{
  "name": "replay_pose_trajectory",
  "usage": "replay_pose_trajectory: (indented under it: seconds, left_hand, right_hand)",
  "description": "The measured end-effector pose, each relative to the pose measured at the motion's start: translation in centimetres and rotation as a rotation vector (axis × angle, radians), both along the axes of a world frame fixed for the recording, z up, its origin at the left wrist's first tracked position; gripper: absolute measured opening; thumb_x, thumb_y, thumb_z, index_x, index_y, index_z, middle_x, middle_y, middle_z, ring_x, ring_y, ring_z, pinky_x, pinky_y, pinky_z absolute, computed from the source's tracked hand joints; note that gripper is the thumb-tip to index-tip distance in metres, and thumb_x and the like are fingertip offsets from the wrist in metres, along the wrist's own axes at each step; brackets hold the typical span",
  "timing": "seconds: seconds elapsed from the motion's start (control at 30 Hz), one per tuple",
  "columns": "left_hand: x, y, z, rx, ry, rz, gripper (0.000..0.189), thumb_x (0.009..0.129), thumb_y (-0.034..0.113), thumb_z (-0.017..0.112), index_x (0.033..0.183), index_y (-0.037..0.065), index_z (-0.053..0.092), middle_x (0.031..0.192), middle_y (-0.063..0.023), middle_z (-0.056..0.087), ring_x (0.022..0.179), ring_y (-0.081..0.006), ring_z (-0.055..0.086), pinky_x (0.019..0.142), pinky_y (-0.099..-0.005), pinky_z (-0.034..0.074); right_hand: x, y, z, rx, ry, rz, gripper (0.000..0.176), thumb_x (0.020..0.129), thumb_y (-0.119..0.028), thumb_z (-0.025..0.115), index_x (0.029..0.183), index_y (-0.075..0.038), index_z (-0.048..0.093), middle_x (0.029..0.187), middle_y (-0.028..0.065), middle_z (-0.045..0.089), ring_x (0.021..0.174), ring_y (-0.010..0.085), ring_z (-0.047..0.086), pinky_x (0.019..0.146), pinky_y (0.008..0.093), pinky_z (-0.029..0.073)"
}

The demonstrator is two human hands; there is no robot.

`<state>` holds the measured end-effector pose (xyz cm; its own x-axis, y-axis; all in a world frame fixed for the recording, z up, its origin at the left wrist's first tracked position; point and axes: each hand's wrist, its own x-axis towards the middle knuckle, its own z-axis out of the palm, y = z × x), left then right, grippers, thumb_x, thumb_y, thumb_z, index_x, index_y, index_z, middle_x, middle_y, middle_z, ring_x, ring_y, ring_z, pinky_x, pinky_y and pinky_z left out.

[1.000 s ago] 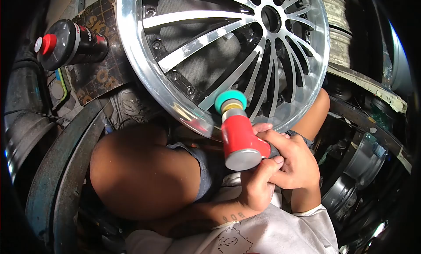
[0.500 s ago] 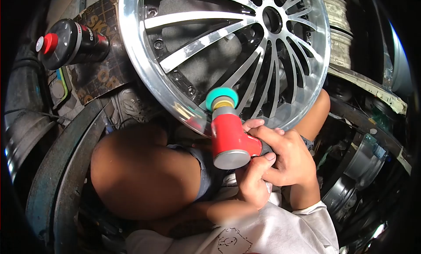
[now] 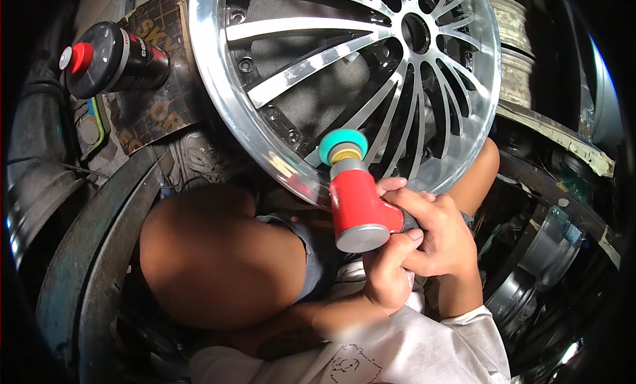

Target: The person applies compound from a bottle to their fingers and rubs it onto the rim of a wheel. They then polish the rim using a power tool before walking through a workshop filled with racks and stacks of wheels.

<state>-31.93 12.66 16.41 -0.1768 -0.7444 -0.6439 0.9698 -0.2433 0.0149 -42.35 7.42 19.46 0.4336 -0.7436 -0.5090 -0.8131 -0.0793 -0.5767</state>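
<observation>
A small red polisher with a round teal pad is gripped at its dark handle by both hands. My right hand wraps round the handle from the right. My left hand closes on it from below, its thumb along the handle. Ahead of the hands a large alloy wheel rim leans toward me, its bright spokes set against dark gaps. The teal pad is over the near side of the wheel, by the spoke ends and the lip; whether it touches cannot be told.
A black bottle with a red cap stands at left on a printed board. Curved metal strips lie nearer me at left. More wheels are stacked at far right, with another rim lower right. My bare knee is beside the wheel.
The polisher has shifted slightly right and up in view, still in both hands. The wheel and bottle also appear a little further right, as the view has moved slightly.
</observation>
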Motion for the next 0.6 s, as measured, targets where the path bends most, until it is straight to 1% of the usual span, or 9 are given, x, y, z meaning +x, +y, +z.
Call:
replay_pose_trajectory:
  seconds: [0.07, 0.17, 0.23, 0.27, 0.33, 0.37, 0.47, 0.57, 0.6]
  left_hand:
    - [-0.3, 0.4, -0.5, -0.041, 0.007, 0.001, 0.073, 0.074, 0.018, 0.051, 0.143, -0.001, 0.035, 0.125, -0.0250, 0.056, 0.119, -0.0321, 0.056, 0.107, -0.0410, 0.043]
    - [-0.4, 0.4, -0.2, 0.014, 0.007, 0.018, 0.072, 0.075, 0.018, 0.051, 0.142, -0.001, 0.036, 0.125, -0.0247, 0.056, 0.117, -0.0319, 0.057, 0.107, -0.0408, 0.043]
    - [-0.2, 0.0, 0.0, 0.001, 0.028, 0.067, 0.071, 0.075, 0.018, 0.051, 0.143, -0.001, 0.037, 0.125, -0.0241, 0.056, 0.117, -0.0314, 0.057, 0.107, -0.0405, 0.043]
    - [0.2, -0.1, -0.1, -0.045, 0.058, 0.106, 0.071, 0.076, 0.018, 0.051, 0.143, -0.001, 0.037, 0.125, -0.0235, 0.056, 0.117, -0.0310, 0.057, 0.106, -0.0403, 0.043]
    - [0.3, -0.1, -0.1, -0.064, 0.050, 0.092, 0.070, 0.077, 0.017, 0.051, 0.143, -0.002, 0.037, 0.125, -0.0223, 0.056, 0.118, -0.0300, 0.056, 0.106, -0.0400, 0.043]
    - [0.2, -0.1, -0.1, -0.037, 0.013, 0.038, 0.069, 0.077, 0.017, 0.051, 0.143, -0.002, 0.038, 0.126, -0.0216, 0.055, 0.119, -0.0294, 0.056, 0.105, -0.0399, 0.043]
    - [0.1, -0.1, 0.1, -0.034, -0.094, -0.048, 0.067, 0.078, 0.015, 0.052, 0.142, -0.003, 0.040, 0.128, -0.0201, 0.053, 0.119, -0.0279, 0.055, 0.105, -0.0398, 0.043]
    - [-0.5, 0.5, -0.3, -0.074, -0.168, -0.046, 0.067, 0.078, 0.013, 0.054, 0.141, -0.004, 0.041, 0.129, -0.0195, 0.052, 0.119, -0.0275, 0.055, 0.105, -0.0404, 0.043]
    - [-0.4, 0.5, -0.4, -0.082, -0.154, -0.034, 0.067, 0.078, 0.013, 0.054, 0.141, -0.004, 0.040, 0.129, -0.0196, 0.052, 0.119, -0.0277, 0.055, 0.106, -0.0406, 0.043]
  right_hand:
    - [-0.1, 0.2, 0.0, -0.041, 0.000, -0.020, 0.061, 0.063, -0.026, 0.074, 0.119, -0.005, 0.067, 0.068, 0.0157, 0.061, 0.055, 0.0394, 0.061, 0.053, 0.0438, 0.048]
    - [-0.3, -0.2, -0.4, 0.010, -0.043, -0.005, 0.061, 0.063, -0.024, 0.074, 0.120, -0.004, 0.067, 0.069, 0.0166, 0.061, 0.056, 0.0401, 0.061, 0.053, 0.0433, 0.048]
    - [0.0, -0.7, -0.5, 0.030, -0.059, 0.014, 0.061, 0.063, -0.024, 0.074, 0.120, -0.003, 0.066, 0.071, 0.0173, 0.061, 0.057, 0.0401, 0.062, 0.054, 0.0431, 0.048]
    - [0.1, -0.8, -0.5, 0.042, -0.067, 0.024, 0.060, 0.063, -0.024, 0.073, 0.119, -0.003, 0.066, 0.072, 0.0177, 0.061, 0.058, 0.0401, 0.062, 0.054, 0.0430, 0.048]
    - [0.0, -0.3, -0.5, 0.016, -0.044, -0.030, 0.058, 0.065, -0.021, 0.073, 0.119, -0.002, 0.066, 0.076, 0.0182, 0.063, 0.061, 0.0406, 0.063, 0.056, 0.0421, 0.049]
    - [-0.1, 0.1, -0.5, 0.003, -0.033, -0.056, 0.056, 0.065, -0.020, 0.073, 0.118, -0.002, 0.066, 0.078, 0.0184, 0.064, 0.062, 0.0409, 0.064, 0.057, 0.0417, 0.049]
    - [0.0, 1.3, -1.0, -0.112, -0.157, -0.189, 0.052, 0.068, -0.016, 0.072, 0.117, -0.001, 0.066, 0.084, 0.0185, 0.067, 0.066, 0.0412, 0.066, 0.060, 0.0400, 0.051]
    - [-0.4, 1.8, -0.7, -0.067, -0.190, -0.248, 0.048, 0.071, -0.014, 0.073, 0.116, 0.000, 0.066, 0.087, 0.0188, 0.068, 0.068, 0.0416, 0.067, 0.062, 0.0388, 0.052]
    - [-0.4, 1.8, -0.7, -0.071, -0.181, -0.224, 0.049, 0.071, -0.014, 0.073, 0.116, 0.000, 0.066, 0.087, 0.0188, 0.068, 0.068, 0.0414, 0.067, 0.062, 0.0390, 0.052]
